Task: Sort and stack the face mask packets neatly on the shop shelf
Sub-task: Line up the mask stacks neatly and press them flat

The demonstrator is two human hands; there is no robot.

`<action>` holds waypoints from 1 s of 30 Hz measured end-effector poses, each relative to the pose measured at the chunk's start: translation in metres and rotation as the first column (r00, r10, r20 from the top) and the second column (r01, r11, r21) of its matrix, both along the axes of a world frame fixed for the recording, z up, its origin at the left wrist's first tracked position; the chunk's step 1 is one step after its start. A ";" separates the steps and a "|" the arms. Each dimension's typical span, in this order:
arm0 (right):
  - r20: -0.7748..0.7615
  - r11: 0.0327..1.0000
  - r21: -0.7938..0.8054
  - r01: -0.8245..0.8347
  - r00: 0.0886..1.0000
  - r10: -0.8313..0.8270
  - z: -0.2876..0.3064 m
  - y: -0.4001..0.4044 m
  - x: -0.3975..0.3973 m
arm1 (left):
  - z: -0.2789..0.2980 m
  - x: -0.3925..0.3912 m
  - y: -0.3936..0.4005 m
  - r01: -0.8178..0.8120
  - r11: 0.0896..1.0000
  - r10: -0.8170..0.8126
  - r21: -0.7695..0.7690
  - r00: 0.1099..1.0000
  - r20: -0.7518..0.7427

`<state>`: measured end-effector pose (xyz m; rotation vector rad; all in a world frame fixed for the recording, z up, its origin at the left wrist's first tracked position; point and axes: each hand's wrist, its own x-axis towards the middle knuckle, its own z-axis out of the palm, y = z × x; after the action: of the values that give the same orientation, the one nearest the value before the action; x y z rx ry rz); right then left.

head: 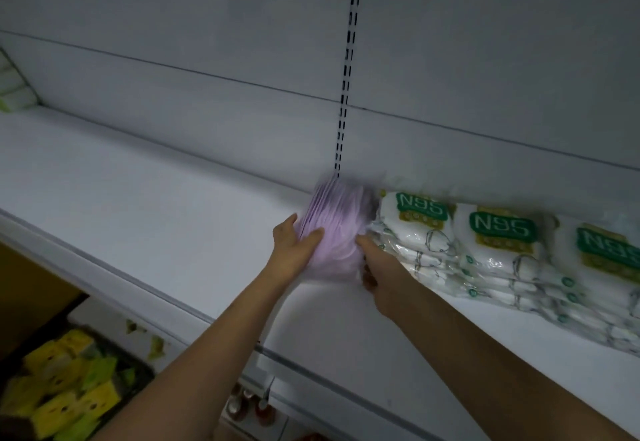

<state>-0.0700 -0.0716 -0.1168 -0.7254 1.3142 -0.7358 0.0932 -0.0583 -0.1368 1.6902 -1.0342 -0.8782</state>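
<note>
You have the purple mask packet (337, 232) clasped between both hands, left hand (294, 244) curled on its near-left side, right hand (375, 267) gripping its right edge. Slide it toward the shelf (156, 205) back edge, snug against the white N95 packets (485, 250) stacked to its right, without toppling them. Yellow packs (65, 392) sit below the shelf's front edge.

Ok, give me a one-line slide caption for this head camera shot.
Both hands, left hand and right hand, press a blurred purple mask packet against stacked white N95 packets on a white shelf.
</note>
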 end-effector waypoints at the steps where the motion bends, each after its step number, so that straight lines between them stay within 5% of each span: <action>1: 0.108 1.000 -0.010 -0.009 0.994 0.010 0.000 0.001 0.005 | 0.003 0.002 0.001 -0.009 0.998 0.012 0.064 0.999 -0.045; 5: 0.336 1.000 -0.007 -0.009 0.942 0.011 -0.003 0.001 0.022 | 0.011 0.015 0.005 0.052 0.993 -0.048 0.107 0.998 -0.033; 13: 0.097 0.994 -0.085 -0.072 0.992 0.080 -0.014 -0.018 0.046 | 0.029 0.034 0.006 0.240 0.965 -0.232 0.106 0.969 -0.084; 19: 0.371 0.996 -0.043 -0.079 0.924 0.089 0.011 -0.020 0.049 | 0.010 0.025 0.015 0.258 0.966 -0.258 0.007 0.966 -0.005; 23: 0.104 0.986 -0.035 -0.161 0.981 0.164 0.001 -0.021 0.052 | 0.004 0.025 0.028 0.331 0.943 -0.325 -0.036 0.938 0.118; 27: 0.041 0.984 -0.117 -0.131 0.990 0.137 -0.004 -0.014 0.038 | 0.014 0.034 0.031 0.242 0.970 -0.244 -0.036 0.954 -0.173; 30: -0.050 0.919 -0.264 -0.293 0.956 0.290 -0.002 -0.009 0.028 | 0.023 0.043 0.032 0.110 0.994 -0.105 0.005 0.960 -0.258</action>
<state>-0.0424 -0.0808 -0.1192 -1.1192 1.0921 -0.6732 0.1367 -0.0267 -0.1134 1.4986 -0.9487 -1.1490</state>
